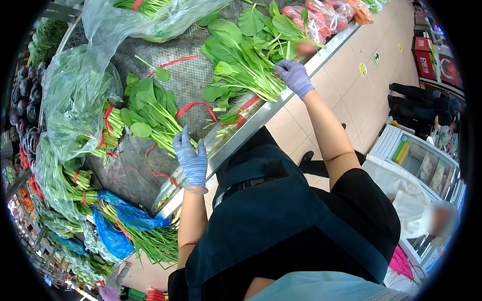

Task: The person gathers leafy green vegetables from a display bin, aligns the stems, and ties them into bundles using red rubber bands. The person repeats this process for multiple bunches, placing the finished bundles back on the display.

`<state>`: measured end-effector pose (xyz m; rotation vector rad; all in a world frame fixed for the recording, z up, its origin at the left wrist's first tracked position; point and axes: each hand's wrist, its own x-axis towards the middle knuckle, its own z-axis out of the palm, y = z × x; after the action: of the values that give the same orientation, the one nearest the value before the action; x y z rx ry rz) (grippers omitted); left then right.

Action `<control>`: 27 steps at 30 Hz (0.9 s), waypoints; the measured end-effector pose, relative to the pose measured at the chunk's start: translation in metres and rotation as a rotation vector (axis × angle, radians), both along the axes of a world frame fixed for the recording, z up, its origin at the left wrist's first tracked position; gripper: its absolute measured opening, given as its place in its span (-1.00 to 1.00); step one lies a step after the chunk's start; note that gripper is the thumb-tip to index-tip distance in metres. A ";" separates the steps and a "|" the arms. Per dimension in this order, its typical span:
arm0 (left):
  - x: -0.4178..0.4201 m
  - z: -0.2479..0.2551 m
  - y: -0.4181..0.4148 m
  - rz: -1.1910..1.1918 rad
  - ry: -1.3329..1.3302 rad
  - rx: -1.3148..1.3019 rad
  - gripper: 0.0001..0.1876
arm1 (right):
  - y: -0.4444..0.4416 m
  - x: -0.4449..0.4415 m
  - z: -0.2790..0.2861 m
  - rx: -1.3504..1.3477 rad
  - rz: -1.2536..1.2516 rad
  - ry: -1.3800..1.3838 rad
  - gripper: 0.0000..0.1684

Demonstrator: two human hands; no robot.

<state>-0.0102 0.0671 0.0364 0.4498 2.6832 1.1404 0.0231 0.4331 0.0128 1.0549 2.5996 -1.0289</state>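
Observation:
My left hand (pixel 191 158), in a blue glove, is by the stem ends of a loose bunch of leafy greens (pixel 150 109) on the black mesh mat (pixel 128 173). Its fingers are apart; whether they touch the stems is unclear. My right hand (pixel 295 77), in a lilac glove, reaches to a larger pile of leafy greens (pixel 244 60) at the counter's edge. The fingers are bent at the stems, and their tips are partly hidden. Between the two piles lies a curled red tie strip (pixel 201 103), with another red strip (pixel 177 61) further back.
Plastic-wrapped greens (pixel 79 98) line the left side, near a blue bag (pixel 113 233) around long green stalks. Bagged red produce (pixel 320 17) stands at the top right. A metal rim (pixel 226 145) edges the counter. People and a freezer (pixel 421 161) are at the right.

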 end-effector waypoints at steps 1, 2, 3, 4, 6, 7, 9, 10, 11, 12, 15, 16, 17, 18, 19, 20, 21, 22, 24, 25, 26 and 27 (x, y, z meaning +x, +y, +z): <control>0.001 -0.001 0.004 -0.022 0.003 -0.006 -0.40 | 0.004 0.001 -0.003 -0.029 -0.015 0.035 -0.65; 0.001 -0.004 0.007 -0.044 0.006 -0.011 -0.41 | 0.007 0.003 -0.004 -0.072 -0.017 0.067 -0.67; 0.001 -0.005 0.011 -0.063 0.009 -0.017 -0.41 | 0.009 0.004 -0.005 -0.142 -0.023 0.079 -0.66; 0.000 -0.007 0.015 -0.090 -0.015 -0.017 -0.44 | 0.011 0.006 -0.006 -0.212 -0.030 0.090 -0.65; -0.001 -0.009 0.022 -0.147 -0.024 0.019 -0.47 | 0.013 0.009 -0.002 -0.296 -0.027 0.120 -0.65; -0.001 -0.010 0.025 -0.173 -0.026 0.036 -0.49 | 0.012 0.008 0.009 -0.313 -0.013 0.139 -0.65; -0.001 -0.012 0.032 -0.203 -0.110 0.049 -0.55 | 0.016 0.003 0.029 -0.402 -0.072 0.206 -0.67; -0.001 -0.011 0.036 -0.212 -0.175 0.060 -0.55 | 0.019 0.001 0.038 -0.473 -0.145 0.254 -0.68; -0.001 -0.011 0.039 -0.220 -0.241 0.071 -0.56 | 0.023 0.000 0.042 -0.545 -0.217 0.301 -0.70; 0.000 -0.017 0.042 -0.228 -0.265 0.067 -0.56 | 0.037 0.000 0.038 -0.482 -0.213 0.256 -0.66; 0.001 -0.023 0.053 -0.289 -0.295 0.053 -0.57 | 0.057 -0.010 0.030 0.070 -0.238 0.429 -0.66; 0.000 -0.020 0.057 -0.315 -0.282 0.056 -0.57 | 0.057 -0.011 0.030 0.245 -0.185 0.389 -0.66; 0.001 -0.018 0.061 -0.345 -0.260 0.056 -0.57 | 0.055 -0.013 0.030 0.419 -0.130 0.347 -0.66; 0.001 -0.017 0.065 -0.373 -0.234 0.053 -0.57 | 0.052 -0.018 0.030 0.589 -0.074 0.306 -0.66; 0.001 -0.015 0.069 -0.401 -0.209 0.050 -0.57 | 0.047 -0.023 0.028 0.759 -0.016 0.263 -0.65; -0.002 -0.013 0.076 -0.435 -0.144 -0.006 -0.58 | 0.037 -0.025 0.019 0.563 0.130 0.223 -0.54; -0.003 -0.013 0.080 -0.446 -0.166 -0.021 -0.58 | 0.015 -0.034 0.017 0.548 0.232 -0.052 -0.45; -0.004 -0.014 0.085 -0.455 -0.186 -0.032 -0.59 | -0.010 -0.040 0.028 0.594 0.317 -0.168 -0.42; -0.005 -0.012 0.097 -0.502 -0.151 -0.036 -0.61 | -0.021 -0.041 0.001 0.556 0.360 -0.121 -0.45; -0.006 -0.010 0.100 -0.516 -0.155 -0.025 -0.61 | -0.024 -0.044 -0.006 0.533 0.384 -0.093 -0.47; -0.006 -0.007 0.103 -0.530 -0.159 -0.014 -0.61 | -0.020 -0.047 -0.008 0.488 0.399 -0.131 -0.55; -0.005 -0.006 0.104 -0.540 -0.167 -0.002 -0.61 | -0.018 -0.048 -0.009 0.389 0.316 -0.068 -0.58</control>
<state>-0.0149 0.1712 0.0301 0.9576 2.2143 0.9588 -0.0249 0.4152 0.0038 0.6887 2.8511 -0.4211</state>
